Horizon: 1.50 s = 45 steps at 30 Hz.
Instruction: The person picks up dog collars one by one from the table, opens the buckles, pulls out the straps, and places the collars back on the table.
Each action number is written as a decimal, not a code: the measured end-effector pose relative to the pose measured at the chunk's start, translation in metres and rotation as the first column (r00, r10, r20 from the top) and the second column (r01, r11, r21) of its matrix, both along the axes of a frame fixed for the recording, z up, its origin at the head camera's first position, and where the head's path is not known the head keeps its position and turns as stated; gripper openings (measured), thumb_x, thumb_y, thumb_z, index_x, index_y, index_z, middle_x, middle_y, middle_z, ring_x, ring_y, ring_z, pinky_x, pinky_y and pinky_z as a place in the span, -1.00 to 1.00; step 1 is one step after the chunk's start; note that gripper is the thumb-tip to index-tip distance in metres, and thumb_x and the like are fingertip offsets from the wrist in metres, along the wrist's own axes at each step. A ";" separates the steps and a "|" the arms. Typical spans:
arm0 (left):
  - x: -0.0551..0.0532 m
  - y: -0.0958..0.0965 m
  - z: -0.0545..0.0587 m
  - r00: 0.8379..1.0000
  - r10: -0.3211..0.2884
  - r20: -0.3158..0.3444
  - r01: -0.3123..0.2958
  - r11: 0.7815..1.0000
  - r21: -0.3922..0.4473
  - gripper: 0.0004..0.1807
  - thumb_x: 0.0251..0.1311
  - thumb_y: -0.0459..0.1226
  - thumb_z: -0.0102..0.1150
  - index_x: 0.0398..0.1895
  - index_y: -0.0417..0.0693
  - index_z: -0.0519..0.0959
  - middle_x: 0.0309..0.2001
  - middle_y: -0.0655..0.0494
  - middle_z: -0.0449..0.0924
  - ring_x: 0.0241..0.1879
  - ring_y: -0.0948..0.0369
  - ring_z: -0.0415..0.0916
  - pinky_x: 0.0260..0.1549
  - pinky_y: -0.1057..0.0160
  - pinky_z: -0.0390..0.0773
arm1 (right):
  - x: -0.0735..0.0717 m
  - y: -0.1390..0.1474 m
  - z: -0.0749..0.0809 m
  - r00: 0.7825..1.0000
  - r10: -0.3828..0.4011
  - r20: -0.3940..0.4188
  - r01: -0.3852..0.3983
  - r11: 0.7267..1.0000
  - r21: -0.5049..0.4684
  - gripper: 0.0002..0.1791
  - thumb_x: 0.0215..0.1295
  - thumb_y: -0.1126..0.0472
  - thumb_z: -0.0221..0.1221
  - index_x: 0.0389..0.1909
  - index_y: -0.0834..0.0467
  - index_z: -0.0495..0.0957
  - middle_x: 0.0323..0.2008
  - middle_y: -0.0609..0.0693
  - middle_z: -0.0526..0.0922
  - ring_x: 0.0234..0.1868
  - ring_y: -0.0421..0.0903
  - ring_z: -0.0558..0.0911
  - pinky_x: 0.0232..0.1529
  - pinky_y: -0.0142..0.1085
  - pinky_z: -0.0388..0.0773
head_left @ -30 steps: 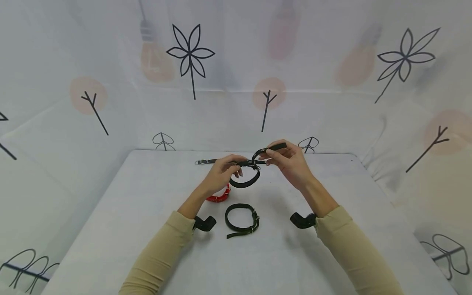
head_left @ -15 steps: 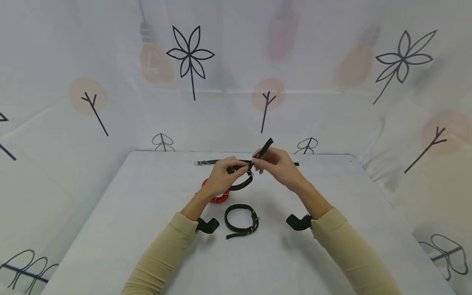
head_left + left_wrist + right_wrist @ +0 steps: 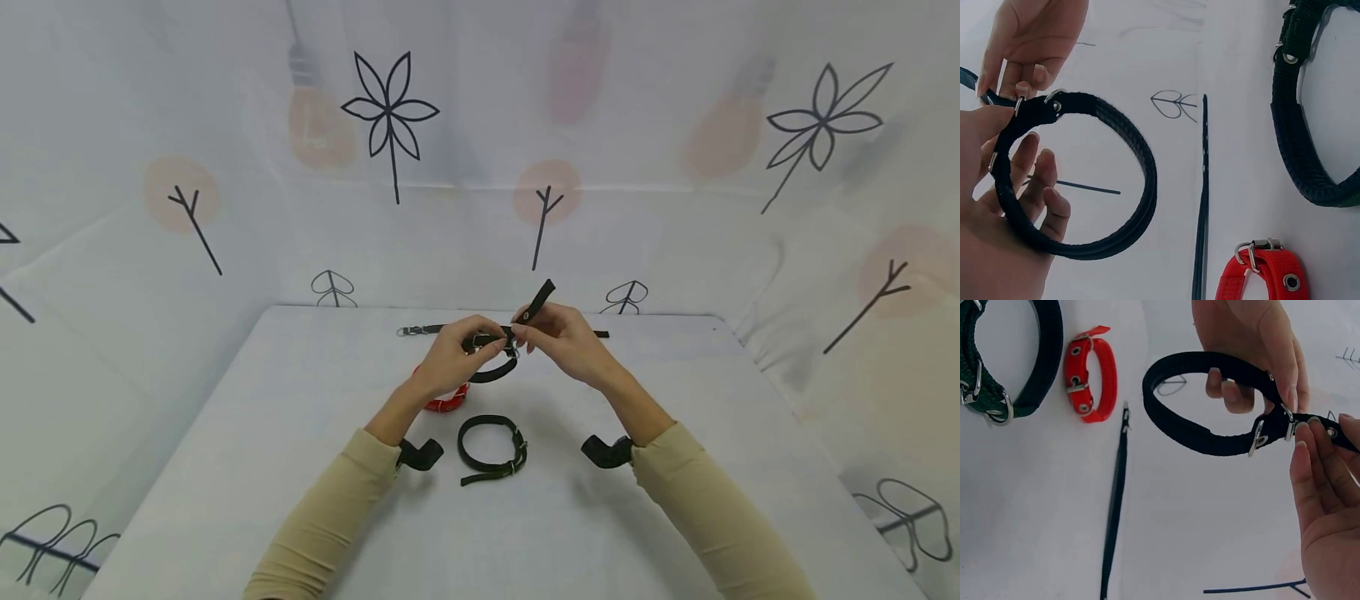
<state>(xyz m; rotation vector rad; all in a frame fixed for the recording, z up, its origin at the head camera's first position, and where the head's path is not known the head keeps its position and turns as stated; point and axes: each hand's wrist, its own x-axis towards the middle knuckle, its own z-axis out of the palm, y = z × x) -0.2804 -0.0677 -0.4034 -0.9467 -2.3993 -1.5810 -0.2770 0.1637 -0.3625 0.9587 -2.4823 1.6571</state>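
A black dog collar [image 3: 492,375], buckled into a loop, is held up over the back half of the table. My left hand [image 3: 452,358] grips the loop beside its metal buckle [image 3: 1290,422]. With thumb and fingers, my right hand [image 3: 567,343] pinches the collar's loose end [image 3: 538,300], which sticks out past the buckle and points up and away. An eyelet [image 3: 1332,432] shows on that end in the right wrist view. In the left wrist view the padded loop [image 3: 1150,178] hangs round and wide, with a D-ring [image 3: 1057,97] near the buckle.
A dark green collar [image 3: 462,442] lies coiled nearer the front. Partly behind my left forearm is a small red collar [image 3: 447,405]. A black collar [image 3: 417,331] lies stretched straight along the back of the white table [image 3: 315,400]. Printed fabric walls [image 3: 465,233] surround the table.
My right hand has moved left and toward the buckle, and the loose end has swung from nearly level to steeply upright. Over the last half second both hands stay nearly still.
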 end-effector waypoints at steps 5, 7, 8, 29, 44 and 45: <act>-0.003 -0.001 0.002 0.998 -0.058 0.009 0.058 0.998 -0.022 -0.78 0.48 -0.20 0.18 0.08 -0.02 0.65 0.04 0.15 0.68 0.05 0.22 0.59 0.08 0.09 0.56 | 0.000 0.000 0.001 1.000 0.007 -0.028 -0.007 1.000 0.000 -0.83 0.51 0.26 0.18 0.02 0.22 0.59 -0.24 0.10 0.70 -0.22 0.16 0.67 -0.14 -0.23 0.60; -0.004 -0.001 0.003 0.997 -0.081 0.020 0.081 0.996 -0.032 -0.77 0.49 -0.20 0.17 0.10 -0.02 0.64 0.05 0.15 0.67 0.09 0.22 0.58 0.16 0.05 0.53 | 0.000 -0.001 0.002 0.999 0.008 -0.035 -0.008 1.000 -0.008 -0.83 0.51 0.27 0.18 0.02 0.23 0.59 -0.24 0.10 0.71 -0.22 0.18 0.67 -0.12 -0.23 0.60; -0.005 -0.002 0.003 0.996 -0.090 0.028 0.091 0.995 -0.036 -0.77 0.49 -0.19 0.16 0.10 -0.01 0.63 0.05 0.15 0.67 0.11 0.22 0.57 0.19 0.03 0.51 | 0.000 -0.001 0.002 0.999 0.008 -0.035 -0.009 1.000 -0.012 -0.83 0.51 0.27 0.18 0.02 0.23 0.59 -0.24 0.11 0.71 -0.22 0.19 0.67 -0.11 -0.23 0.59; -0.003 -0.004 0.008 0.981 -0.168 0.097 0.178 0.978 -0.104 -0.83 0.52 -0.15 0.12 0.06 0.08 0.58 0.04 0.19 0.61 0.16 0.21 0.48 0.12 -0.01 0.46 | 0.001 0.002 0.003 0.997 0.073 0.006 -0.073 0.995 -0.072 -0.84 0.50 0.28 0.18 0.00 0.23 0.61 -0.22 0.15 0.70 -0.21 0.07 0.69 -0.05 -0.14 0.61; -0.004 -0.005 0.001 0.983 -0.160 0.093 0.159 0.987 0.019 -0.87 0.53 -0.15 0.10 -0.01 0.07 0.53 -0.04 0.15 0.57 0.09 0.19 0.47 0.12 -0.01 0.43 | 0.003 0.003 -0.001 0.999 0.015 0.032 -0.010 0.985 -0.171 -0.78 0.50 0.24 0.20 0.05 0.26 0.58 -0.19 0.20 0.70 -0.19 0.05 0.69 0.04 -0.16 0.61; -0.003 -0.005 0.000 0.984 -0.155 0.089 0.154 0.988 0.025 -0.88 0.53 -0.15 0.10 -0.02 0.06 0.52 -0.04 0.14 0.56 0.08 0.18 0.47 0.11 -0.01 0.44 | 0.003 0.003 -0.001 0.999 0.018 0.035 -0.012 0.985 -0.174 -0.78 0.50 0.23 0.20 0.05 0.26 0.58 -0.19 0.19 0.70 -0.19 0.05 0.69 0.04 -0.15 0.61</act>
